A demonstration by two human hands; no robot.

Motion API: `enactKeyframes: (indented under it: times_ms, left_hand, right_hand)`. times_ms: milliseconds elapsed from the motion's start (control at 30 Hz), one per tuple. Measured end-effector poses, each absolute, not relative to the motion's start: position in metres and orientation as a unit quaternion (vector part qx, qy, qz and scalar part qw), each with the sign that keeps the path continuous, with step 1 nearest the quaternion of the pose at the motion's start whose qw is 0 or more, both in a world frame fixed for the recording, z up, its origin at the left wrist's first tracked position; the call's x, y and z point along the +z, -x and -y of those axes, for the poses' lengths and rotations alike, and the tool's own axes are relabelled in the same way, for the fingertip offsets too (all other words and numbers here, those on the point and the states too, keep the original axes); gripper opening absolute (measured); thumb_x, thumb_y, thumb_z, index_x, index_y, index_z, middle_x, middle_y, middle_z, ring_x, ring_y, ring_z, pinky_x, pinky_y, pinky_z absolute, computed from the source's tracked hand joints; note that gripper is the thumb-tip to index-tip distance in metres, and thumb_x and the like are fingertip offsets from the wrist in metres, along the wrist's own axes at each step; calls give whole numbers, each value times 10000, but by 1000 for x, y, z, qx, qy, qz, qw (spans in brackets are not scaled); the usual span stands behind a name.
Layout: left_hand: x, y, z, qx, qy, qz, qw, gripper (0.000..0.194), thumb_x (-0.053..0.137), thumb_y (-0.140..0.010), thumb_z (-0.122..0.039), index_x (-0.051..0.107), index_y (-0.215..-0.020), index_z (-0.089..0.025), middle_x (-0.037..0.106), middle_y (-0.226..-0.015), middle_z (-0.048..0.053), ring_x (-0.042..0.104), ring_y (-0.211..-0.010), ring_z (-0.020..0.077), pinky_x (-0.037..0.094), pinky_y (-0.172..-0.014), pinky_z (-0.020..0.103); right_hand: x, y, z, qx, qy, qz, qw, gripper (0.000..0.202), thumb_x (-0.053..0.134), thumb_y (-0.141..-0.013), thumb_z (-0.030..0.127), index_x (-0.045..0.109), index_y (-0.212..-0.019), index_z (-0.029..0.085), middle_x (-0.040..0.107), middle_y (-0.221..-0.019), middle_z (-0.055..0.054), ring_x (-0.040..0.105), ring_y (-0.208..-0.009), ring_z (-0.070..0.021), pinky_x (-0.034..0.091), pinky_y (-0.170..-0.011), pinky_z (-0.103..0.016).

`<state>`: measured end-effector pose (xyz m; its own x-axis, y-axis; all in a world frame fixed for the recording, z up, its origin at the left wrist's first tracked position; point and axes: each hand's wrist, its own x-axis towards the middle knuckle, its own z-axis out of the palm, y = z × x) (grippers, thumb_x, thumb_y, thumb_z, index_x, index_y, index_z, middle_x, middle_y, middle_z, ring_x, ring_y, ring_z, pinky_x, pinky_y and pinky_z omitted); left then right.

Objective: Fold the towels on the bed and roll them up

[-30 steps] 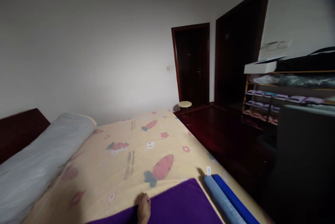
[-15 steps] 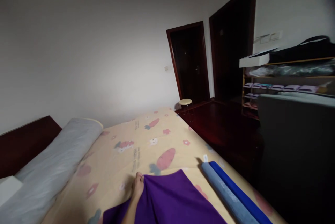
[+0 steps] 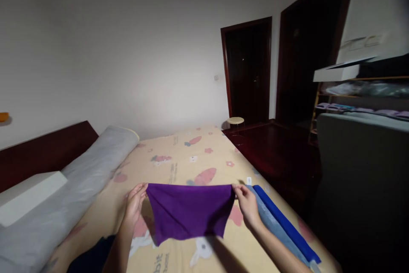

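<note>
"Purple cloth (image 3: pixel 193 209), and where does it hang?"

"Over the near half of the bed (image 3: pixel 179 168), between the hands: the left hand (image 3: pixel 134 200) pinches one upper corner, the right hand (image 3: pixel 249 205) the other; the lower edge hangs free."

"What makes for good handling?"

"Level hands and an even, gentle pull, in my judgement: the upper edge runs nearly straight, while the lower one curls at its corners. Too slack a hold would let the middle sag; too hard a pull could slip a corner."

"And the surface?"

"A grey-blue folded cloth (image 3: pixel 271 222) and a blue one (image 3: pixel 283 223) lie side by side along the bed's right edge. Toward its left edge, a white box (image 3: pixel 32 194) rests on a long grey bundle (image 3: pixel 99 164), beside the dark headboard (image 3: pixel 72 143)."

"Beyond?"

"Past the far right corner, a round stool (image 3: pixel 235 120); behind it, a dark door (image 3: pixel 247 73). A shelf rack (image 3: pixel 380 78) stands at right."
</note>
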<state>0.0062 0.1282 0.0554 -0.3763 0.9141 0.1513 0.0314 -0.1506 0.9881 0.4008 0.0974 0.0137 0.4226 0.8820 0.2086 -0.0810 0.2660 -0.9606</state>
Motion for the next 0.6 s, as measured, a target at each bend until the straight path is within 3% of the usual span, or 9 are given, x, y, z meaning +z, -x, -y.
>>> enactKeyframes:
  times_ms: [367,600]
  left_hand:
    - [114,-16,-53,631,-442,-537,344,597,850,-484,-490,654,-943,-163,673,-774,-13,584,-656,105,457,-666,242]
    - [119,-11,-36,603,-447,-564,344,619,841,-442,-523,718,-915,-143,733,-915,69,591,-713,137,492,-718,285]
  right_hand:
    - [75,-429,-152,363,437,446,691,562,771,-532,675,611,-794,204,545,-536,37,475,-528,-147,388,-542,-286]
    - [87,-434,-150,403,405,497,653,497,781,-544,648,667,-672,182,645,-643,-40,580,-620,-184,495,-639,-341]
